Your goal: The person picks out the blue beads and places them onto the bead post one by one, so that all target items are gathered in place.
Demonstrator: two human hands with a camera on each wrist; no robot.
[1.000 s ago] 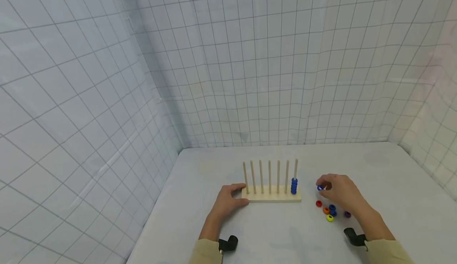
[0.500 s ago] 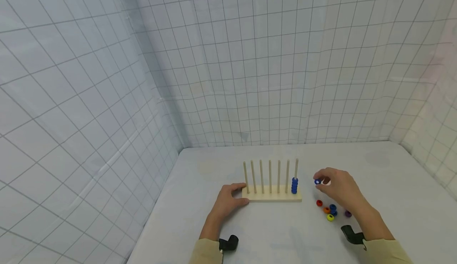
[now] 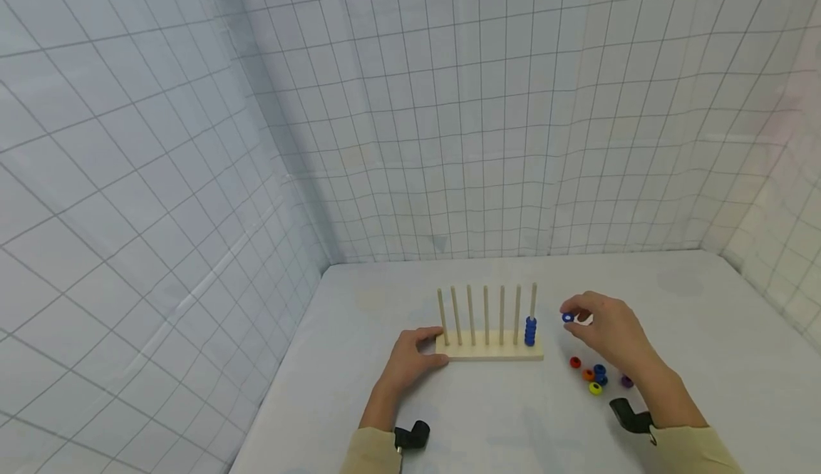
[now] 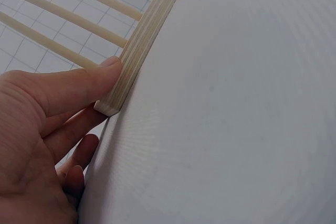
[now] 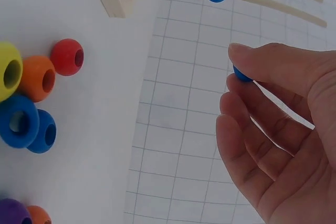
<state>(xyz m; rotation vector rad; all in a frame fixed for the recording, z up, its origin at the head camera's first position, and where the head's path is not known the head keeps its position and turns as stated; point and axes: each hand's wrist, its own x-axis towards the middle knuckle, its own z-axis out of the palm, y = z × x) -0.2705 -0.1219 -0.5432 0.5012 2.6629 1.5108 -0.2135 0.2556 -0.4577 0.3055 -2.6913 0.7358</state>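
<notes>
A pale wooden peg board (image 3: 479, 351) with a row of upright pegs stands on the table. Its rightmost peg carries a stack of several blue beads (image 3: 530, 331); the other pegs are bare. With thumb and fingers, my left hand (image 3: 410, 358) grips the board's left end, the thumb lying on its near edge in the left wrist view. Right of the board, my right hand (image 3: 609, 328) pinches a blue bead (image 3: 568, 317) above the table. In the right wrist view that bead (image 5: 242, 75) is mostly hidden between thumb and index finger.
Loose beads lie below my right hand: a red bead (image 3: 575, 363), an orange bead (image 3: 588, 374), a yellow bead (image 3: 595, 388), blue beads (image 3: 599, 370) and a purple bead (image 3: 627, 381). Another orange bead (image 5: 40, 215) shows in the right wrist view. Grid-patterned sheets (image 3: 417, 139) enclose the table.
My right hand has lifted the pinched blue bead off the table area and shifted slightly left and away from me. The left hand keeps its grip on the board.
</notes>
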